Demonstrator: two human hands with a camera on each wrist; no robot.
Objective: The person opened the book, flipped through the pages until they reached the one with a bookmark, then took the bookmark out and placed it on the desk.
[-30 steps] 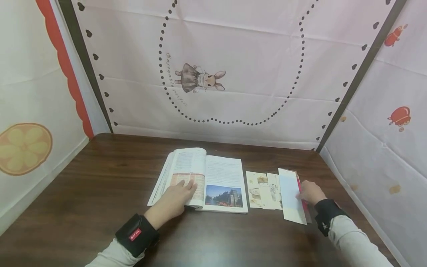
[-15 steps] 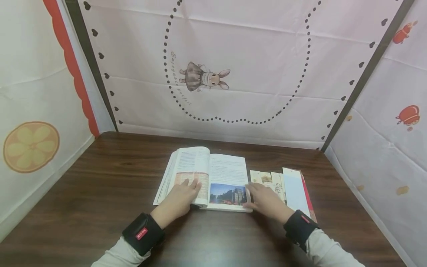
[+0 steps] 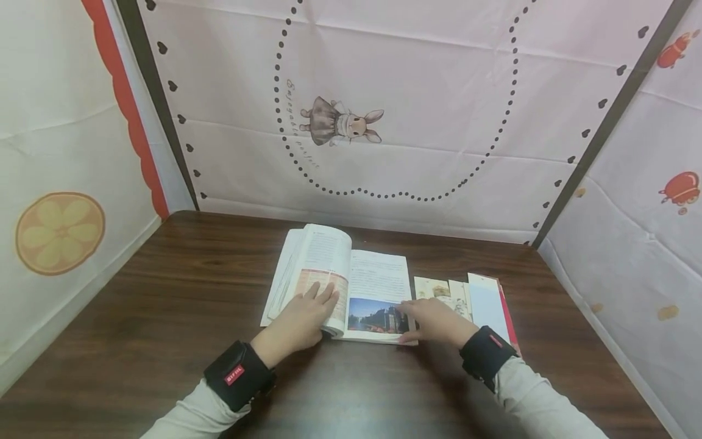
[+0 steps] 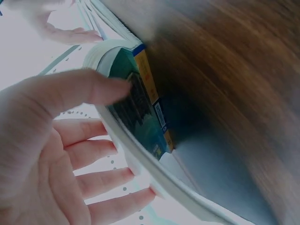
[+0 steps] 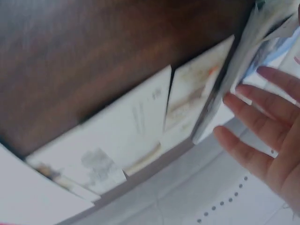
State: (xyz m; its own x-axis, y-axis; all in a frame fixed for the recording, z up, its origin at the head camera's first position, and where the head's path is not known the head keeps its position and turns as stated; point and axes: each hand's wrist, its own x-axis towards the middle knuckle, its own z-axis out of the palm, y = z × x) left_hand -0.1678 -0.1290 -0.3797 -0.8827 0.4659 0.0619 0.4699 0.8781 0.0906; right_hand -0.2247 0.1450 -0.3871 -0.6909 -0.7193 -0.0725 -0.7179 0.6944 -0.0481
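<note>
An open book [image 3: 378, 275] lies on the table, its right page printed with a photo of a building. My left hand [image 3: 300, 314] holds the left part of the book, which is raised and curved; in the left wrist view the thumb [image 4: 101, 89] lies at the cover side and the fingers on the page side. My right hand [image 3: 436, 320] rests with extended fingers on the right page's outer edge; in the right wrist view those fingers [image 5: 255, 117] are spread. Right of the book lie cream illustrated cards [image 3: 430, 286] and a pale blue card [image 3: 486, 305].
A red-edged piece [image 3: 509, 320] shows under the pale blue card. The brown wooden table [image 3: 164, 305] extends around the book. White printed cloth [image 3: 428, 91] hangs behind the table and along both sides.
My right hand has left the cards and moved left onto the book's right edge. The left pages are now raised higher under my left hand. The head view has shifted slightly.
</note>
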